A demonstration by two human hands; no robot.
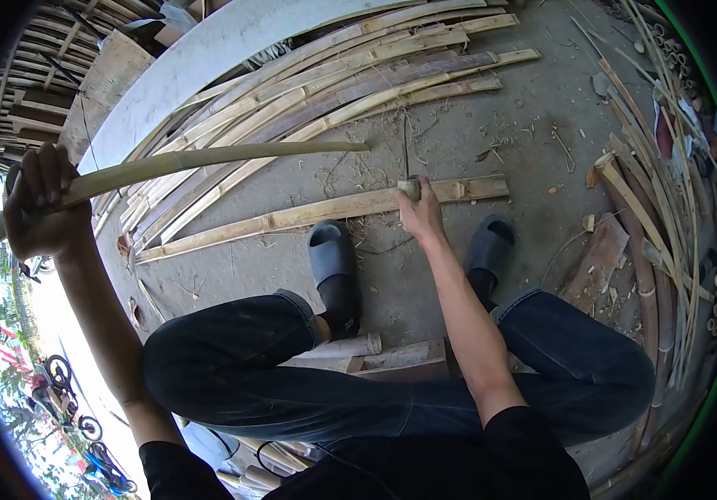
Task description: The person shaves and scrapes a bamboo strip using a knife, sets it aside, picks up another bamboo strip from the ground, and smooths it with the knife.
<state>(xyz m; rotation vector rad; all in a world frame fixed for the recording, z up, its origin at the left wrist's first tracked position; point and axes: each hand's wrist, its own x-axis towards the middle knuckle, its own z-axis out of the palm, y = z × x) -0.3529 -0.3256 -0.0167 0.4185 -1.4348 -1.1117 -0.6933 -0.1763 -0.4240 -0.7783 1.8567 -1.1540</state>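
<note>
My left hand point(40, 200) is raised at the left, its fingers wrapped round a long pale bamboo strip point(208, 157). The strip reaches across toward the middle of the view, and its other end runs out at the left edge. Between my feet and the pile, my right hand point(423, 215) grips a knife point(406, 148) by its short light handle. The thin blade points away from me and is seen nearly edge-on. Just below the right hand, a wider split bamboo piece point(292, 217) lies on the floor, apart from the strip in the left hand.
Split bamboo lengths point(358, 75) lie piled on the floor ahead, beside a curved pale panel point(175, 75). Shavings point(367, 171) litter the concrete. Bamboo poles point(646, 292) and thin strips stand along the right. My sandalled feet point(332, 254) flank the work area. Motorbikes point(62, 392) show outside left.
</note>
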